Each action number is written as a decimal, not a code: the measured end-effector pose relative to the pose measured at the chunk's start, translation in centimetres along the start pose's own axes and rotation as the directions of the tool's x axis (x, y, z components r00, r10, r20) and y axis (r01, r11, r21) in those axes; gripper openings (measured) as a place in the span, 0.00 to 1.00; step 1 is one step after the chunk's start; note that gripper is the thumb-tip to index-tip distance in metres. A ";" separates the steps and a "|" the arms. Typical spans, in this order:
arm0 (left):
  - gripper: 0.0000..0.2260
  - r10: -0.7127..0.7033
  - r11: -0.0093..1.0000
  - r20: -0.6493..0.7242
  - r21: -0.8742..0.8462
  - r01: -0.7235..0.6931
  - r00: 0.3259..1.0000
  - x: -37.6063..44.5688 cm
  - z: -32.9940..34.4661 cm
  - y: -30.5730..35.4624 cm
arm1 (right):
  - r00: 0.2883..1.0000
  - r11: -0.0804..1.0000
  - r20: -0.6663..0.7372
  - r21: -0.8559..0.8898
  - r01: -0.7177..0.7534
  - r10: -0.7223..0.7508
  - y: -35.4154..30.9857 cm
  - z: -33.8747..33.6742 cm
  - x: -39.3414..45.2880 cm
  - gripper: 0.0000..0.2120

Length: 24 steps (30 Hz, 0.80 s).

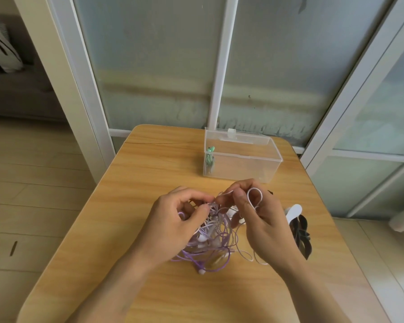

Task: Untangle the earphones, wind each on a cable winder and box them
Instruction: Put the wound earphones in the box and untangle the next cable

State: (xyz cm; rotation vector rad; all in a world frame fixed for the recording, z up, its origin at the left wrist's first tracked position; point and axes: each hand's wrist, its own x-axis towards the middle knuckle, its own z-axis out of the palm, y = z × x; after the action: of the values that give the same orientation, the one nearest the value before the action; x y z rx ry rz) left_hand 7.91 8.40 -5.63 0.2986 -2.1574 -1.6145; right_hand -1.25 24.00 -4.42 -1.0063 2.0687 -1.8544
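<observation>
Head view: both hands over a tangle of purple & white earphones (210,238) lying mid-table (149,164); left hand (173,220) pinches cords at top of the knot, right hand (252,213) pinches a white cord w/ a loop (254,198) standing up over its fingers. Clear box (240,157), lid up, sits behind the hands w/ a green wound earphone (210,159) in its left end; white and dark cable winders (297,226) lie just right of the right hand.
</observation>
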 end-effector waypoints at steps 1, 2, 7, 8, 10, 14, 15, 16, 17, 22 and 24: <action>0.10 -0.004 1.000 0.016 0.011 0.004 1.000 0.0 -0.1 0.0 | 1.000 1.000 -0.001 0.010 0.011 -0.011 -0.1 0.0 0.0 0.11; 0.11 -0.010 1.000 0.027 0.022 0.009 1.000 0.1 -0.1 -0.1 | 1.000 1.000 0.001 0.022 0.020 -0.020 -0.1 0.0 -0.1 0.11; 0.11 0.023 0.991 0.018 0.131 -0.025 1.000 0.1 -0.2 -0.4 | 0.991 0.992 -0.083 0.067 0.106 -0.101 -0.2 0.4 -0.3 0.11; 0.10 0.033 0.984 0.021 0.176 -0.036 0.999 0.0 -0.2 -0.4 | 0.988 0.989 -0.108 0.088 0.122 -0.112 -0.2 0.5 -0.3 0.11; 0.08 0.058 0.972 0.049 0.226 -0.068 0.997 -0.1 -0.2 -0.2 | 0.985 0.982 -0.147 0.152 0.114 -0.092 -0.6 0.5 -0.2 0.11; 0.12 0.155 0.963 0.106 0.205 -0.174 0.982 -0.4 0.0 0.1 | 0.984 0.977 -0.177 0.210 0.036 0.002 -1.0 0.5 -0.1 0.10; 0.13 0.161 0.964 0.122 0.192 -0.182 0.979 -0.5 0.0 0.1 | 0.981 0.981 -0.194 0.194 0.023 0.015 -1.1 0.6 -0.1 0.10; 0.15 0.159 0.964 0.146 0.190 -0.186 0.976 -0.5 0.0 0.1 | 0.974 0.984 -0.225 0.176 0.010 0.031 -1.2 0.7 -0.1 0.10; 0.18 0.150 0.963 0.173 0.195 -0.183 0.973 -0.5 0.0 0.2 | 0.963 0.987 -0.265 0.160 -0.007 0.049 -1.2 0.7 0.0 0.10; 0.15 0.147 0.962 0.164 0.207 -0.180 0.975 -0.8 0.5 0.1 | 0.919 0.980 -0.366 0.181 -0.087 0.149 -1.3 0.2 0.3 0.09; 0.11 0.169 0.958 0.148 0.207 -0.197 0.975 -0.6 0.5 -0.2 | 0.897 0.973 -0.410 0.218 -0.079 0.165 -1.3 0.0 0.3 0.09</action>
State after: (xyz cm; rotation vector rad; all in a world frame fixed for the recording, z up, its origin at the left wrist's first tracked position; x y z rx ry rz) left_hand 8.20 8.99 -6.01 0.0569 -2.3892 -1.3267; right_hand -0.97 23.84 -3.14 -0.4349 2.0455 -2.3149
